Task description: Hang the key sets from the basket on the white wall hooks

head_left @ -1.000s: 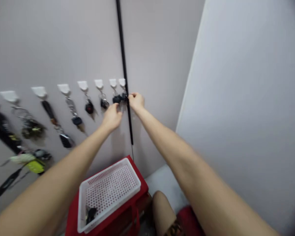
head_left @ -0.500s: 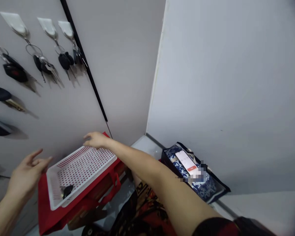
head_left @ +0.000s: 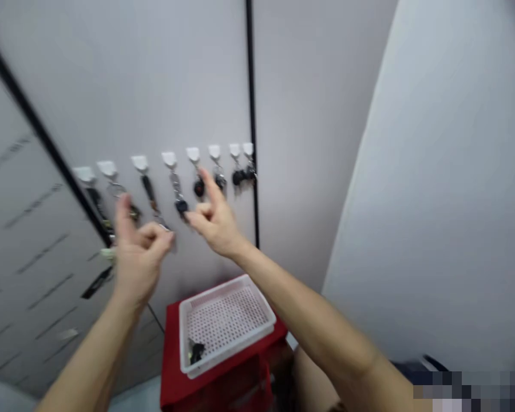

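Observation:
A row of white wall hooks (head_left: 193,153) carries several key bunches with black fobs (head_left: 199,187). My right hand (head_left: 214,220) is raised in front of the middle hooks, fingers apart, one finger up near a black fob, holding nothing. My left hand (head_left: 138,252) is lifted lower left of it, fingers loosely curled and blurred, close to the keys (head_left: 180,205) hanging from the left hooks. I cannot make out anything in it. Below, a white perforated basket (head_left: 257,329) rests on a red box (head_left: 174,366), with one black key (head_left: 194,349) in its near corner.
A black vertical strip (head_left: 252,114) runs down the wall just right of the last hook. A second black strip (head_left: 34,123) slants across the left. A plain grey wall (head_left: 446,200) closes the right side. My knee shows beside the red box.
Both hands have come up from near the basket to the row of hooks. My view has swung back up to the wall; the blue bag with the phone has left the frame.

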Demonstrator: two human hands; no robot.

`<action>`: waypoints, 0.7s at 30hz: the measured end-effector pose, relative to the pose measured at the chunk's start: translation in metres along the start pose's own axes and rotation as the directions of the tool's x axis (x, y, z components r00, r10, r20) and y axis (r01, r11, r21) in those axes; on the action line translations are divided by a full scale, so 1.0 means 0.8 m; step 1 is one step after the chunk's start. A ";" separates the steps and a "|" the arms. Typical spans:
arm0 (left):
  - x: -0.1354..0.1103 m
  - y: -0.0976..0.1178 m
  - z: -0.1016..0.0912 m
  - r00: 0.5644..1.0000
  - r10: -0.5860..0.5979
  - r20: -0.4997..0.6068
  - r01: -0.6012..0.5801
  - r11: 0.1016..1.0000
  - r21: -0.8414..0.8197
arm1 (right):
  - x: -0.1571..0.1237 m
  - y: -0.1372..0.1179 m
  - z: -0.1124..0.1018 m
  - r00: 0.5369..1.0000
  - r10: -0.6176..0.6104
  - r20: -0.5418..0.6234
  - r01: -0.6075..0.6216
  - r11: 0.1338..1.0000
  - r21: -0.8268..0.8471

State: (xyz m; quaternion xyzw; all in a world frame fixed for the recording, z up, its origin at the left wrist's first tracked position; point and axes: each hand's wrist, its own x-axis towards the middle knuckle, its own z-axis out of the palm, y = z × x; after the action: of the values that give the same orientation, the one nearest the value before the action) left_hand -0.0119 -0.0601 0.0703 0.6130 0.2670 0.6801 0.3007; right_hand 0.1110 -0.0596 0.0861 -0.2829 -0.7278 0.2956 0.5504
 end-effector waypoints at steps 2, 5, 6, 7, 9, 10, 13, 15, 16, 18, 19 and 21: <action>0.007 0.003 -0.002 1.000 0.016 0.014 -0.016 1.000 0.003 | 0.011 0.007 0.005 0.996 -0.051 -0.070 0.052 0.998 0.019; 0.013 0.009 -0.005 1.000 0.020 0.023 -0.021 0.999 0.034 | 0.021 0.012 0.015 0.994 -0.064 -0.090 0.068 0.997 0.046; 0.014 0.011 -0.006 0.999 0.020 0.026 -0.021 0.999 0.041 | 0.022 0.012 0.018 0.994 -0.058 -0.088 0.063 0.997 0.052; 0.014 0.012 -0.007 0.999 0.020 0.028 -0.021 0.999 0.046 | 0.022 0.011 0.022 0.995 -0.052 -0.084 0.057 0.997 0.056; 0.015 0.010 -0.012 0.999 0.010 0.031 -0.012 0.998 0.064 | 0.023 0.012 0.028 0.996 -0.041 -0.073 0.046 0.997 0.064; 0.016 0.005 -0.017 0.999 -0.002 0.034 -0.001 0.996 0.084 | 0.025 0.015 0.031 0.997 -0.033 -0.065 0.037 0.997 0.067; 0.028 -0.022 -0.046 0.997 -0.053 -0.053 0.063 0.975 0.212 | 0.036 0.036 0.042 0.998 0.046 -0.050 -0.044 0.998 0.044; 0.043 -0.044 -0.075 0.966 -0.049 -0.254 0.136 0.931 0.337 | 0.050 0.054 0.050 0.989 0.122 -0.083 -0.123 0.992 -0.009; 0.051 -0.053 -0.090 0.929 -0.019 -0.369 0.179 0.896 0.405 | 0.058 0.062 0.054 0.983 0.143 -0.114 -0.149 0.988 -0.049; 0.068 -0.066 -0.114 0.854 0.067 -0.516 0.260 0.804 0.535 | 0.075 0.072 0.065 0.977 0.133 -0.169 -0.159 0.976 -0.150; 0.075 -0.070 -0.122 0.835 0.102 -0.540 0.291 0.752 0.592 | 0.084 0.075 0.071 0.976 0.114 -0.188 -0.152 0.967 -0.205; 0.087 -0.072 -0.128 0.834 0.116 -0.540 0.342 0.659 0.670 | 0.103 0.077 0.085 0.974 0.084 -0.208 -0.146 0.942 -0.301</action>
State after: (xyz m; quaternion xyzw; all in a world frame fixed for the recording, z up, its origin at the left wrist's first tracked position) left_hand -0.1137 0.0308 0.0638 0.4454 0.6329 0.6330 -0.0200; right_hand 0.0314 0.0341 0.0774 -0.4364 -0.6910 0.1788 0.5477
